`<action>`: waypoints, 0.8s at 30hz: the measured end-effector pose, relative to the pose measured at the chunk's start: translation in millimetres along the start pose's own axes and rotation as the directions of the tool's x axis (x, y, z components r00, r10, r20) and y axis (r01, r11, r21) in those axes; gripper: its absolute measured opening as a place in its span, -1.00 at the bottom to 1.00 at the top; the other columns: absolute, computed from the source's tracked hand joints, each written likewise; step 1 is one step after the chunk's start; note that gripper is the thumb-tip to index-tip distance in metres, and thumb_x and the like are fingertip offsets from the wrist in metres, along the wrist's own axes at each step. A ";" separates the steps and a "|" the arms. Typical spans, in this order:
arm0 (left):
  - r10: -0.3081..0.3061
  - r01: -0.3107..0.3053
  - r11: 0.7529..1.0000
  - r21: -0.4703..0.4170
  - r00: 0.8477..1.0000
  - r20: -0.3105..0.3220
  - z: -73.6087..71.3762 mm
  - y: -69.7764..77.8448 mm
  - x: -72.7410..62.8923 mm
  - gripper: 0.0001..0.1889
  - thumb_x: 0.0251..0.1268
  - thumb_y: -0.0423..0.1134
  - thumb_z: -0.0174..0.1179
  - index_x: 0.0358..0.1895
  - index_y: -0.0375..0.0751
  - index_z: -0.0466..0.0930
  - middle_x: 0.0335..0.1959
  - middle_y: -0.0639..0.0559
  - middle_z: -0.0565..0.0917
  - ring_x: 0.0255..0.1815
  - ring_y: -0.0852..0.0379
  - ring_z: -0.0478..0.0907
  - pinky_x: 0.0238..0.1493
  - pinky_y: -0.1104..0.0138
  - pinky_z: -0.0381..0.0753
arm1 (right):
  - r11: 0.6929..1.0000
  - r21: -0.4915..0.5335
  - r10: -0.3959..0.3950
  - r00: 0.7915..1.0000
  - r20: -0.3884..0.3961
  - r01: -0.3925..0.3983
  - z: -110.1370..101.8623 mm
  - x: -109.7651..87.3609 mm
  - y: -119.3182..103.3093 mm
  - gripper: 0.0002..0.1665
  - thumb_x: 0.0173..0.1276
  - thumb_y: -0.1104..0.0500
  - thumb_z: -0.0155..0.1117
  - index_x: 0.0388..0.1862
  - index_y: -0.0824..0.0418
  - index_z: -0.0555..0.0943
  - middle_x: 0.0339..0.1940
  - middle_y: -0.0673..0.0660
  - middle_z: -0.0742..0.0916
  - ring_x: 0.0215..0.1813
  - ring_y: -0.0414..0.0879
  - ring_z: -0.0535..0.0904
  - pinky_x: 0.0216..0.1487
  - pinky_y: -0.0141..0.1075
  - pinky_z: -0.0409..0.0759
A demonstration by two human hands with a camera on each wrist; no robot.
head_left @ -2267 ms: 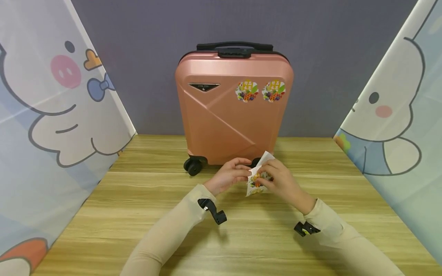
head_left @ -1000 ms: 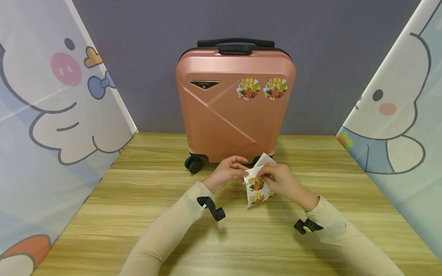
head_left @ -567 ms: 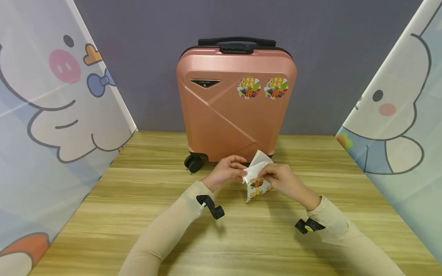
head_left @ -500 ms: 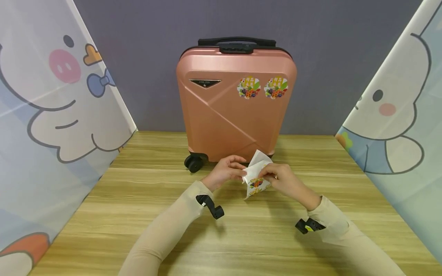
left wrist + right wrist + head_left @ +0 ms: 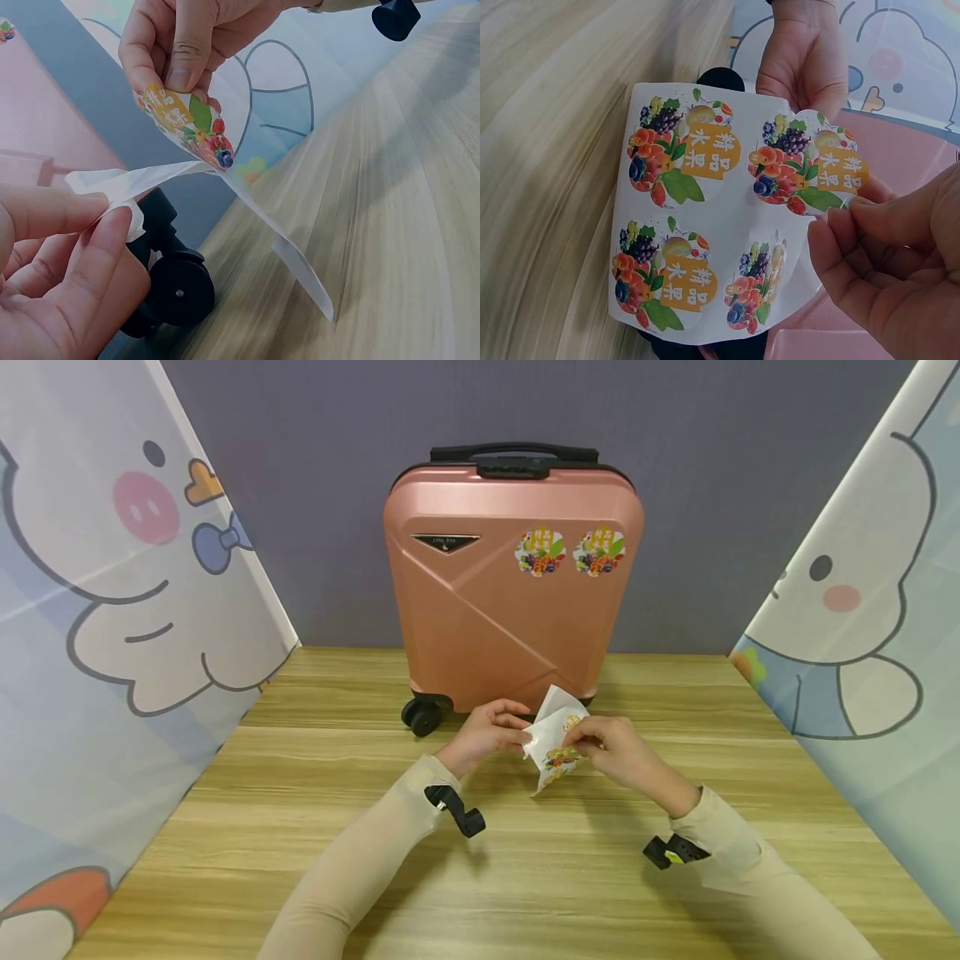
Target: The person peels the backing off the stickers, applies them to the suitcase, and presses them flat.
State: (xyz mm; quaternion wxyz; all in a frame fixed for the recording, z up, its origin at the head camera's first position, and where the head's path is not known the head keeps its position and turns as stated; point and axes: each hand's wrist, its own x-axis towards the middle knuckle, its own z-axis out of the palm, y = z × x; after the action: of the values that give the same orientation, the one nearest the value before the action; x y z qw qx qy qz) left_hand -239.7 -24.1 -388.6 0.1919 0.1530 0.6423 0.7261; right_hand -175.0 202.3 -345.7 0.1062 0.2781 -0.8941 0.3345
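A white sheet of round fruit stickers is held up in front of the suitcase, between the two hands. My left hand pinches its edge between thumb and fingers, as the left wrist view shows. My right hand pinches one fruit sticker at its edge. That sticker is bent up from the backing, and its far end still meets the sheet in the left wrist view. Several other stickers lie flat on the sheet in the right wrist view; one near the sheet's curved edge looks foreshortened.
A pink hard-shell suitcase stands upright at the back of the wooden table. Two fruit stickers, a left one and a right one, sit on its upper right. A black wheel shows at lower left. Cartoon-printed panels flank both sides.
The sheet has tilted and curled, its upper corner shifting left. The right fingers, earlier lying over the stickers, now hold one sticker lifted away from the backing. The left hand has drifted slightly left.
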 end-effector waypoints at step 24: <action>-0.055 0.053 0.996 0.073 0.998 0.025 -7.6 -23.1 -3.6 -0.51 0.24 -0.60 0.23 0.26 -0.53 0.45 -0.21 -0.06 0.72 -0.44 0.17 0.64 -0.25 0.23 0.73 | 0.992 0.086 0.085 0.996 0.036 -0.088 -10.4 2.8 3.9 -0.80 0.25 0.53 0.26 -0.31 0.30 0.74 -0.40 0.09 0.75 -0.52 -0.08 0.58 -0.53 -0.36 0.55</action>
State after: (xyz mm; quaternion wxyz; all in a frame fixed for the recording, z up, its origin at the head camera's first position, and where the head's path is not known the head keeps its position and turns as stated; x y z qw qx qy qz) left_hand -238.2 -30.1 -412.3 0.2144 0.1519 0.6695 0.6948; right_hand -179.5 210.3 -338.9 0.0648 0.2490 -0.8914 0.3730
